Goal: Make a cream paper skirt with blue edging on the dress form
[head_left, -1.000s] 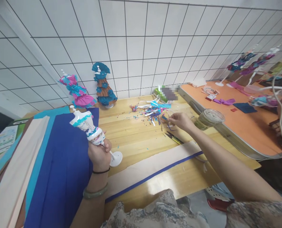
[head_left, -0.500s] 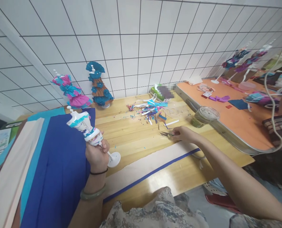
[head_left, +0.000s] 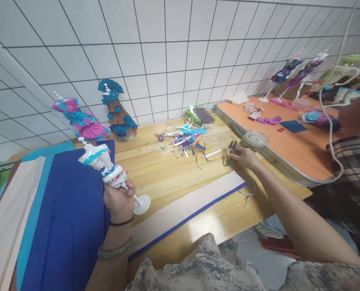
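Note:
My left hand (head_left: 119, 198) is closed round the thin stem of a small white dress-form mannequin (head_left: 95, 157), just above its round base. Bits of blue and pink paper cling to the mannequin's body, which tilts left. Over the right side of the table, the fingers of my right hand (head_left: 244, 157) are closed on small scissors (head_left: 227, 157) with yellow-green handles, the blades pointing away from me. Between my hands a long pale paper strip (head_left: 192, 204) lies over a blue strip (head_left: 195, 216), whose edge shows along the near side.
Paper scraps (head_left: 187, 137) are heaped mid-table. Two mannequins in crepe-paper dresses (head_left: 119, 111) stand by the wall. Blue crepe sheets (head_left: 67, 210) lie at left. A clear round tub (head_left: 254, 140) sits by the orange table (head_left: 301, 149), where another person sits. A white cable hangs there.
My right hand has moved away from the pale strip, towards the tub. The scissors have turned from pointing left to pointing away from me. My left hand keeps its hold on the mannequin.

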The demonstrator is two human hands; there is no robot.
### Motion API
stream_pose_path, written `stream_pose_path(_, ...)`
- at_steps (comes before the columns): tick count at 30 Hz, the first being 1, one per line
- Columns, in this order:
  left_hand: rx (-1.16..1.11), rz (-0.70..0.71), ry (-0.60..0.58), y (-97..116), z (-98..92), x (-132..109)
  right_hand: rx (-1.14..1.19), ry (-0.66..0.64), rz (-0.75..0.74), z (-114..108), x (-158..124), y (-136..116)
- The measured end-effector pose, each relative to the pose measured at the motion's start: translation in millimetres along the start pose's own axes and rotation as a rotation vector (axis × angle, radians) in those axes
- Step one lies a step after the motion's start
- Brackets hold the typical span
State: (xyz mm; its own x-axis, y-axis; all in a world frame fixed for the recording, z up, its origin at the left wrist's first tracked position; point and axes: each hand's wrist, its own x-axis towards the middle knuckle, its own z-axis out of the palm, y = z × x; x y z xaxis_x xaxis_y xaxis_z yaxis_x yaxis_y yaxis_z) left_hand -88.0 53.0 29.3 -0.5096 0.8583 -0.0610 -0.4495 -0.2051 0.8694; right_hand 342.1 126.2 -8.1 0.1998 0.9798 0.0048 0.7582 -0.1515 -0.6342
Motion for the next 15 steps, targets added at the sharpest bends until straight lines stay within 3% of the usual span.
stream_pose_path(7,-0.002,0.008,0.023,-1.6,1.5,0.2,-0.098,0.053,0.027,-15.9,-22.7,5.3)
stream_pose_path(15,-0.046,0.026,-0.038,-7.2,0.2,3.7,-0.145,-0.037,0.041,-37.5,-76.1,22.9)
